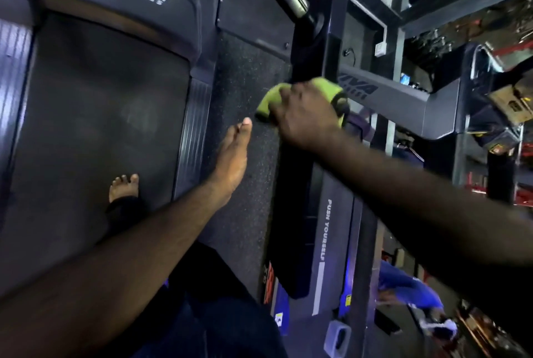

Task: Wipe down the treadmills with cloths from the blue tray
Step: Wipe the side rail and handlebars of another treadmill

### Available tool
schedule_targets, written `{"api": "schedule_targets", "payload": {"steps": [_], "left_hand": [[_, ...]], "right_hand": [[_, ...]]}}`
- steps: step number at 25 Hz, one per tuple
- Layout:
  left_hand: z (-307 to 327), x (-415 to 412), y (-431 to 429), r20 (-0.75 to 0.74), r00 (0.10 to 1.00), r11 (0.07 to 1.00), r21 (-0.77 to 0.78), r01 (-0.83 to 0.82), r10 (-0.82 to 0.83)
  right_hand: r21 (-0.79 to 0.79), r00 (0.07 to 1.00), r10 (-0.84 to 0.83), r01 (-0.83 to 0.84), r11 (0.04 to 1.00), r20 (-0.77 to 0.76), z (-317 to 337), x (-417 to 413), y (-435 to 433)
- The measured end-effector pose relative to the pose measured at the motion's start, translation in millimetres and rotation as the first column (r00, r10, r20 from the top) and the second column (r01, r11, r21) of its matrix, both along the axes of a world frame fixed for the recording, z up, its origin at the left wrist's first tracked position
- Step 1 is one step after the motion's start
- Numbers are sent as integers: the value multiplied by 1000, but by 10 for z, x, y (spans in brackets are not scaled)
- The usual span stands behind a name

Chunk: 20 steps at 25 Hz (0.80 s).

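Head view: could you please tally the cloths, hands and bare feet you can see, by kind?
green cloth: 1
hands: 2 (left hand, right hand)
bare foot: 1
Total: 4

Dim, bluish; blurred, warped edges

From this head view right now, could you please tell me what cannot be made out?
Blue tray: nowhere in the head view.
Surface under the green cloth: covered by the cloth and the right hand.
Treadmill upright: its top is cut off by the upper edge.
Left hand: seen edge-on, so its palm is hidden.
Shelf clutter at right: blurred.
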<state>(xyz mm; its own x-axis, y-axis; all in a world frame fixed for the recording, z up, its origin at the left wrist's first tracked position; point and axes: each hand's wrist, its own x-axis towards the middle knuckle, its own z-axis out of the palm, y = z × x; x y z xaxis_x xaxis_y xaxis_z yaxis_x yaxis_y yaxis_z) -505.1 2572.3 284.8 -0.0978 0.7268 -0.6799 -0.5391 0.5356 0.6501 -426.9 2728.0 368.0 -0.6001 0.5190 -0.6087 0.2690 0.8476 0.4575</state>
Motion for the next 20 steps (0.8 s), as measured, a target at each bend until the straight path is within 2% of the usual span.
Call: {"api": "schedule_targets", "payload": {"steps": [1,3,5,6,9,10,11,13,14,15,17,20], "left_hand": [[-29,-34,-59,-36,999,1000,-3,0,0],[-58,-83,-198,-50,998,999,-29,32,-33],[-26,-74,-326,-53,996,998,-1,70,-70],[-27,-41,-364,-76,993,996,9,90,-89],[-50,46,-498,-133,990,999,-13,48,-49],[-82,80,-569,-143,989,999,-22,40,-43],[-82,127,-640,-142,989,999,-39,33,-38],[21,216,-820,-143,989,999,-28,29,-33],[-34,229,-843,-132,991,999,-26,34,-37],[-22,250,-883,-156,987,999,-22,36,-39],[39,306,-973,-219,976,1000,15,15,-11],[43,357,-1149,-234,970,998,28,-64,69]], "right_hand": [[-72,999,-28,30,997,16,-27,187,-488],[-242,992,81,-56,969,97,50,509,-1192],[-303,970,133,-66,951,206,135,507,-1169],[-231,978,151,-116,966,141,144,378,-940],[48,997,47,-50,998,57,99,163,-546],[41,997,58,-60,997,44,17,193,-680],[-50,995,61,-57,997,78,-48,300,-1004],[-318,975,198,-156,935,105,-19,664,-1893],[-405,965,228,-157,901,133,13,760,-2148],[-416,964,196,-107,903,179,102,777,-2249],[-341,972,173,-110,934,160,173,651,-2024],[-25,991,105,-103,994,88,190,324,-1443]]}}
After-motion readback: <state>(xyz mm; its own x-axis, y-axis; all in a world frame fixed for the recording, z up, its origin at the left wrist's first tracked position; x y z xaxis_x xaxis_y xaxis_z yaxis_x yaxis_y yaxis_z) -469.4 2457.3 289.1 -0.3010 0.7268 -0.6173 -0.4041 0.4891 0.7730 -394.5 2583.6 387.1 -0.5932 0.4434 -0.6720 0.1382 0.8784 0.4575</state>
